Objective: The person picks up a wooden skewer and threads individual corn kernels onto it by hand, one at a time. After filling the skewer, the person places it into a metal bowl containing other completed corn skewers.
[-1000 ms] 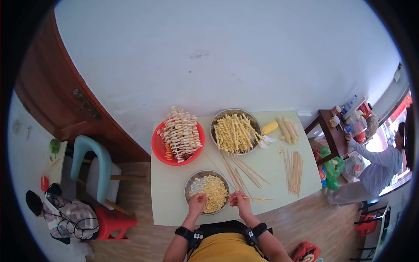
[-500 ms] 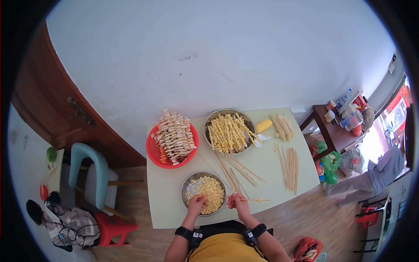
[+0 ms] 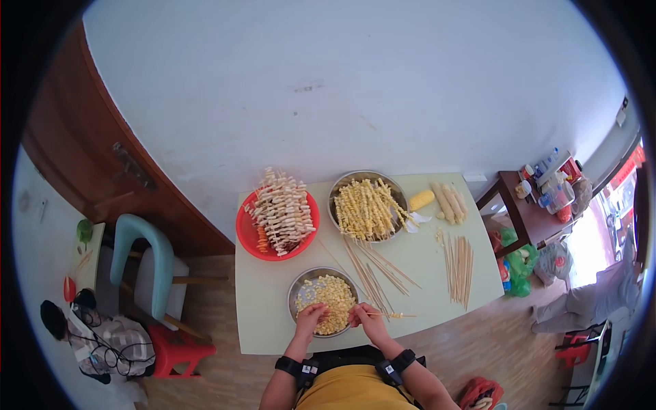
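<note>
My right hand (image 3: pixel 367 317) is closed around a thin wooden skewer (image 3: pixel 380 314), held nearly level beside the rim of a metal bowl. A few yellow corn kernels (image 3: pixel 399 315) sit on the skewer towards its right end. My left hand (image 3: pixel 312 320) is over the near left part of the metal bowl (image 3: pixel 294 290), fingers pinched together; whatever they hold is too small to make out. Loose corn kernels (image 3: pixel 331 297) fill much of that bowl. Beyond it, several loose skewers (image 3: pixel 369 270) lie on the table.
A red basin (image 3: pixel 244 242) holds skewered white pieces (image 3: pixel 283 212). Skewered corn (image 3: pixel 365 208) fills a second metal bowl (image 3: pixel 333 222). A corn cob (image 3: pixel 421 199), bare cobs (image 3: pixel 449 203) and more skewers (image 3: pixel 459 271) lie rightward. Another person (image 3: pixel 588 297) is at far right.
My right hand has moved left with the skewer, closer to my left hand. The view has shifted slightly, and the other person has moved further right.
</note>
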### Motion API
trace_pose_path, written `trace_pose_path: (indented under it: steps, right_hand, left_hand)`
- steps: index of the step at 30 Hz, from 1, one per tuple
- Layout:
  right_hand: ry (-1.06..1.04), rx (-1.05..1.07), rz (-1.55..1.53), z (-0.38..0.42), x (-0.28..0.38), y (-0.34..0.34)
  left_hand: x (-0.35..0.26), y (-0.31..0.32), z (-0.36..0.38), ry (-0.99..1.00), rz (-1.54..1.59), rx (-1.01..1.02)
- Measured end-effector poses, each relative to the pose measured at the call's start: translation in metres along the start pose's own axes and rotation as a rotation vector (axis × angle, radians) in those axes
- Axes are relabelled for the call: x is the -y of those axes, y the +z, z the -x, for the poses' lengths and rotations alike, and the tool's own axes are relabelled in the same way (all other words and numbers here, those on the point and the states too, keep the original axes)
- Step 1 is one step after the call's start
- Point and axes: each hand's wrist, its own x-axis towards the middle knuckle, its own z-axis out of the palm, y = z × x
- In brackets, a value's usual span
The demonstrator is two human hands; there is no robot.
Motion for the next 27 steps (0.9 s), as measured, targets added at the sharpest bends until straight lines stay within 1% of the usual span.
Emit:
trace_pose_path:
  steps: [4,7,16,23,27]
  right_hand:
    - [0.004,0.003,0.008,0.0000,0.0012,0.0009]
    - [0.007,0.002,0.004,-0.0004,0.0015,0.0012]
    - [0.006,0.001,-0.001,-0.0002,0.0007,-0.0001]
    - [0.005,0.013,0.000,-0.0015,-0.0002,-0.0001]
    - [-0.012,0.028,0.018,-0.0019,0.0012,0.0002]
  left_hand:
    - [0.0049,-0.0038,-0.0030,0.028,-0.001,-0.051]
    - [0.0059,-0.0046,-0.0011,0.075,0.008,-0.029]
    - [0.0062,-0.0024,-0.0033,0.029,0.004,0.044]
    - [0.0045,-0.0008,-0.0026,0.025,0.041,0.002]
    - [0.0047,-0.0010,-0.0038,0.053,0.006,-0.006]
